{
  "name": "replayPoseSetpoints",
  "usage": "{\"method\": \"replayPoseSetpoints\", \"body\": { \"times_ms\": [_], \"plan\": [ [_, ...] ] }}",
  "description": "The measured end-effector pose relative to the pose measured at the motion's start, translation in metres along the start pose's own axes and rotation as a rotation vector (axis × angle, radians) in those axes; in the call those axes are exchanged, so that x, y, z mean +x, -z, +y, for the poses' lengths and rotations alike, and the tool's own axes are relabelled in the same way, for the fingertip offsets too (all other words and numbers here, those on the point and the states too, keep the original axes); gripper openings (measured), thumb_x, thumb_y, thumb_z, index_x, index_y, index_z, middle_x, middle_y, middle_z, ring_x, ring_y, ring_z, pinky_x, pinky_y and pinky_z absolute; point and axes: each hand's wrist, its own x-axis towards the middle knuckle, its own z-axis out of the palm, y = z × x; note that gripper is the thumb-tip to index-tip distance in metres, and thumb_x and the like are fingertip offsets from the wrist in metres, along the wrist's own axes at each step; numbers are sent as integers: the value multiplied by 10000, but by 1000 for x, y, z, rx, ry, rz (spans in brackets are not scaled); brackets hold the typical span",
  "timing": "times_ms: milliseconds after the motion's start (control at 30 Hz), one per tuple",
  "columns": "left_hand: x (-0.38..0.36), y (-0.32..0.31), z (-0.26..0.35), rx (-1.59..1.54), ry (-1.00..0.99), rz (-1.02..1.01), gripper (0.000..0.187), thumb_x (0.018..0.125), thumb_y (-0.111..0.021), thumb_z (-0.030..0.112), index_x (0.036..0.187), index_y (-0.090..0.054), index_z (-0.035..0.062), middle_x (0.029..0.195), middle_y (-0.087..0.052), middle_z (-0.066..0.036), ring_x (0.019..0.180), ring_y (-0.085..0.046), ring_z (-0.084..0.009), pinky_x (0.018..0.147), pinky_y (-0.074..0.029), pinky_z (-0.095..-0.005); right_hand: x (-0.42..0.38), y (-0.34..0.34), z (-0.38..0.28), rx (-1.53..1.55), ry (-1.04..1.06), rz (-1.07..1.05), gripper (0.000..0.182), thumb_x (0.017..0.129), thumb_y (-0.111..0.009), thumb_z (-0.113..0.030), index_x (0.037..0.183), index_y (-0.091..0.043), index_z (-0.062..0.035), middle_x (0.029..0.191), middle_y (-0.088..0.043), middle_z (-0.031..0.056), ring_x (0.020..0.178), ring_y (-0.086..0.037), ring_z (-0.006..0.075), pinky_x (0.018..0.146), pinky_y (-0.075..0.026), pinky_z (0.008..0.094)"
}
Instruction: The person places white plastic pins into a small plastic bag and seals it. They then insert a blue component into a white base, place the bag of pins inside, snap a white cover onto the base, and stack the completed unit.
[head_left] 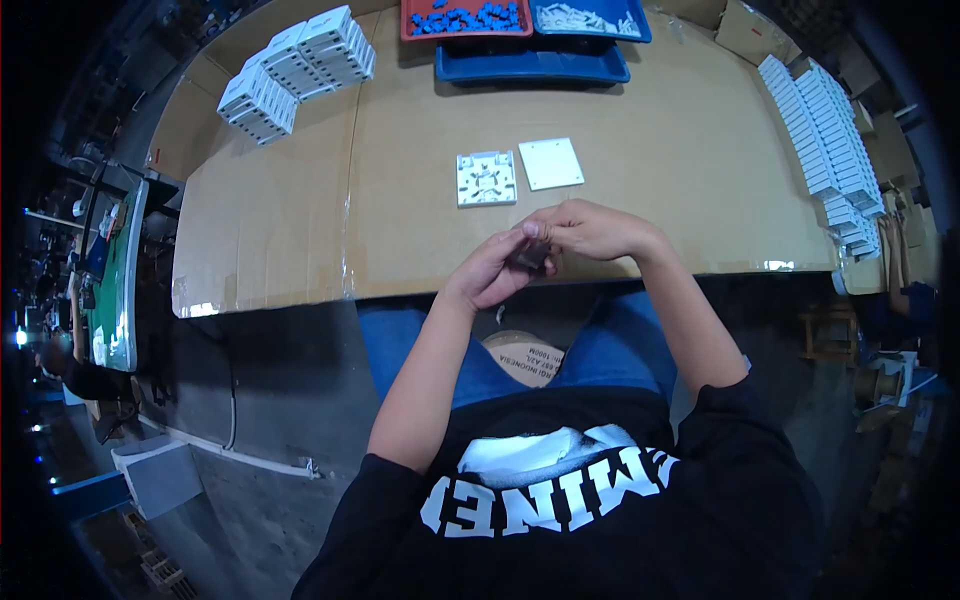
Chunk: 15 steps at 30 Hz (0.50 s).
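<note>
My left hand (492, 272) is at the table's front edge, palm turned up and fingers curled around a small dark object (532, 257) that I cannot make out. My right hand (590, 231) meets it from the right, its bent fingers over the same spot, fingertips partly hidden. Just beyond both hands lies an open white square housing (486, 180) with dark parts and cut-outs inside. Beside it, on the right, a flat white square plate (551, 163) lies slightly turned.
Red tray (468, 36) of blue pieces and blue tray (590, 36) of white pieces stand at the back, above another blue tray (530, 70). White housings are stacked at back left (262, 103) and along the right (815, 130). Other people are at both sides.
</note>
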Motion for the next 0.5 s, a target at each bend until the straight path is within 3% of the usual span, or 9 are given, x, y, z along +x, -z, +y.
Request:
{"method": "replayPoseSetpoints", "body": {
  "times_ms": [67, 133, 200, 233, 333, 500],
  "plan": [
    [-2, -2, -1, -28, 2, 54, 397, 1093, -526, 400, 1299, -588, 66, 1122, -653, -107, 966, -645, -208, 972, -529, -437, -1, 6, 1, 46, 33, -15, 514, 1133, -435, -404, 1307, -657, 27, 951, -715, 79, 883, -654, 142, 867, -541, 332],
    [0, 2, -3, -18, -5, 22, 457, 1097, -512, 404, 1369, -548, 39, 1128, -651, -98, 942, -646, -191, 975, -530, -434, -2, 20, 6, -20, 66, 62, 465, 1127, -475, -366, 1281, -685, 19, 993, -734, 84, 913, -672, 148, 891, -540, 335],
    [2, 1, -1, -71, 43, 8, 564, 1108, -473, 423, 1469, -469, -9, 1135, -647, -89, 926, -646, -186, 976, -528, -422, -1, 43, 13, -69, 224, 242, 413, 1110, -527, -323, 1249, -714, 18, 1029, -750, 85, 952, -683, 153, 914, -538, 333],
    [4, 1, -1, -107, 44, -27, 650, 1118, -425, 456, 1527, -399, -49, 1143, -646, -90, 925, -647, -182, 977, -524, -406, -4, 58, 7, -67, 193, 280, 355, 1091, -559, -274, 1201, -741, 10, 1066, -757, 74, 989, -687, 153, 936, -537, 330],
    [4, 0, 0, -114, 66, -23, 638, 1123, -394, 475, 1526, -444, -17, 1144, -650, -70, 924, -632, -159, 969, -533, -386, 5, 109, 19, 25, 69, 471, 298, 1079, -568, -219, 1162, -745, 6, 1069, -752, 70, 985, -688, 147, 925, -542, 323],
    [5, -6, 3, -145, 63, -4, 621, 1126, -389, 465, 1526, -438, -7, 1198, -636, -86, 950, -627, -165, 978, -534, -391, 33, 213, 72, -94, 130, 774, 226, 1051, -591, -151, 1112, -734, 14, 1031, -750, 71, 953, -695, 143, 884, -552, 312]
  ]
}}
